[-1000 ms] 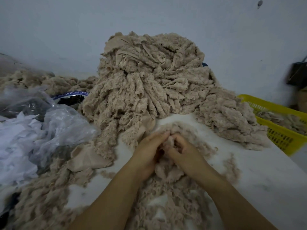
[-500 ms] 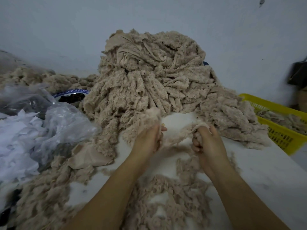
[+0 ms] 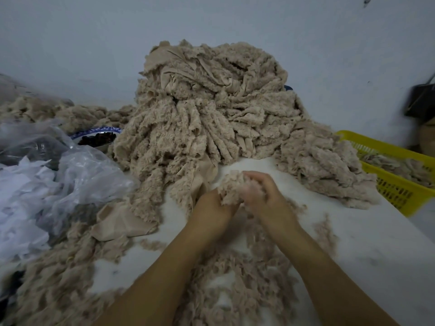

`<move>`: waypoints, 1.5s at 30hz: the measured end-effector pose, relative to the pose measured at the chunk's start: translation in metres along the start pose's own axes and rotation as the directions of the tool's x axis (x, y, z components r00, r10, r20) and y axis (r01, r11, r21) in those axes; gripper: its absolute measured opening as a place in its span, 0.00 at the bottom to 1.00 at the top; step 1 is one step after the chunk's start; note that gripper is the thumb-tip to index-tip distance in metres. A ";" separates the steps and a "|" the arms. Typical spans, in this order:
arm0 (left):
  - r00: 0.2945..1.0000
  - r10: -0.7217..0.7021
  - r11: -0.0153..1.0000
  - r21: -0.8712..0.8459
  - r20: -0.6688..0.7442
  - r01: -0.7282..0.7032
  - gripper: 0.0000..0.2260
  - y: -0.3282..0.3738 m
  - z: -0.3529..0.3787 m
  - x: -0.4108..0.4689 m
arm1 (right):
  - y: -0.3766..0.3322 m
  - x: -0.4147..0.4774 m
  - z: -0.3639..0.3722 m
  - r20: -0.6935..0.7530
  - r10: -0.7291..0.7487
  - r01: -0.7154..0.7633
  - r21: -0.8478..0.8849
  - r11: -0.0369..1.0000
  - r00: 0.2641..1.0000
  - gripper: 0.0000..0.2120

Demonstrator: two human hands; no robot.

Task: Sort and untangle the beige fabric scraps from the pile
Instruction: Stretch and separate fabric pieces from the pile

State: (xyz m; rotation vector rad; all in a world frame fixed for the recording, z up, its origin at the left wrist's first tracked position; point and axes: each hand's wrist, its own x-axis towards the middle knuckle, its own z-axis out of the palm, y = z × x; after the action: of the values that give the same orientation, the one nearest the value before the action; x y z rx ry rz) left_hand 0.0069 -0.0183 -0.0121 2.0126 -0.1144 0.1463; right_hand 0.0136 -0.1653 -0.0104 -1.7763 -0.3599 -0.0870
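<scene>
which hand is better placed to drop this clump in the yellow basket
Right, probably: the right hand grips the clump on the side nearer the yellow basket; the left hand would cross over.

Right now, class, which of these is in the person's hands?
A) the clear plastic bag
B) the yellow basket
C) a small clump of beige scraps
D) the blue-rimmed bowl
C: the left hand and the right hand both grip a small clump of beige scraps, in front of the big pile.
</scene>
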 end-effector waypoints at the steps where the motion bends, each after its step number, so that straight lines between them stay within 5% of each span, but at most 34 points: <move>1: 0.999 0.032 0.998 0.049 0.020 -0.033 0.11 -0.001 0.001 -0.001 | 0.001 0.000 0.005 0.025 -0.039 0.042 -0.108 0.993 0.999 0.10; 3: 0.996 0.069 0.992 0.102 0.051 -0.074 0.13 -0.002 0.004 -0.004 | 0.002 0.001 0.007 -0.057 -0.086 0.075 -0.179 0.981 0.995 0.04; 7: 0.996 0.030 0.997 -0.079 0.081 -0.023 0.13 0.000 0.006 -0.002 | 0.000 0.003 -0.005 -0.243 0.115 -0.079 0.152 0.985 0.963 0.10; 14: 0.985 -0.114 0.761 -0.626 0.131 0.171 0.22 0.006 0.000 -0.004 | -0.002 0.007 -0.008 -0.036 0.254 -0.196 0.536 0.821 0.967 0.12; 18: 0.973 -0.014 0.942 -0.328 -0.231 -0.065 0.19 0.010 -0.010 -0.002 | 0.008 0.003 -0.013 0.117 0.287 -0.310 0.396 0.864 0.951 0.11; 21: 0.872 0.148 0.981 -0.041 -0.466 -0.188 0.12 0.005 -0.019 0.002 | 0.000 0.013 -0.028 -0.017 0.203 -0.177 0.422 0.889 0.979 0.18; 23: 0.859 0.116 0.988 0.146 -0.499 -0.048 0.14 -0.005 -0.021 0.005 | -0.008 0.020 -0.048 -0.178 0.067 0.089 0.739 0.668 0.982 0.28; 25: 0.877 0.011 0.958 0.257 -0.480 0.129 0.23 -0.013 -0.021 0.006 | -0.007 0.020 -0.056 -0.224 0.271 0.141 0.945 0.295 0.936 0.32; 26: 0.891 -0.050 0.944 0.269 -0.451 0.189 0.26 -0.016 -0.022 0.006 | -0.002 0.018 -0.053 -0.167 0.356 0.070 0.960 0.271 0.919 0.34; 29: 0.920 -0.178 0.904 0.312 -0.349 0.293 0.25 -0.026 -0.024 0.012 | 0.011 0.012 -0.031 -0.039 0.428 -0.230 0.798 0.557 0.903 0.29; 32: 0.941 -0.123 0.943 0.260 -0.316 0.210 0.07 -0.031 -0.026 0.017 | 0.010 0.013 -0.014 0.000 0.399 -0.315 0.614 0.724 0.917 0.21; 34: 0.952 -0.067 0.971 0.202 -0.298 0.131 0.07 -0.029 -0.021 0.015 | 0.010 0.011 -0.008 0.023 0.367 -0.327 0.508 0.797 0.930 0.19; 37: 0.967 0.065 0.986 0.164 -0.245 -0.024 0.09 -0.019 -0.013 0.011 | 0.012 0.007 0.000 0.091 0.354 -0.361 0.387 0.849 0.931 0.20; 40: 0.961 0.275 0.954 0.140 -0.043 -0.267 0.16 -0.004 -0.006 0.004 | 0.009 0.007 0.007 0.123 0.363 -0.383 0.340 0.859 0.924 0.20; 43: 0.889 0.409 0.901 0.066 0.205 -0.429 0.13 0.006 0.009 -0.008 | 0.009 0.007 0.005 0.059 0.404 -0.394 0.386 0.834 0.913 0.13; 45: 0.889 0.410 0.900 0.067 0.203 -0.431 0.11 0.007 0.017 -0.009 | 0.010 0.009 -0.001 -0.062 0.400 -0.354 0.359 0.863 0.914 0.12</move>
State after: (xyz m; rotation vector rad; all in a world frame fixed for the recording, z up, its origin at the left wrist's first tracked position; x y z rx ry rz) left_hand -0.0022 -0.0367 -0.0141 2.0830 -0.6794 0.2454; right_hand 0.0251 -0.1665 -0.0170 -1.4546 0.0776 0.1301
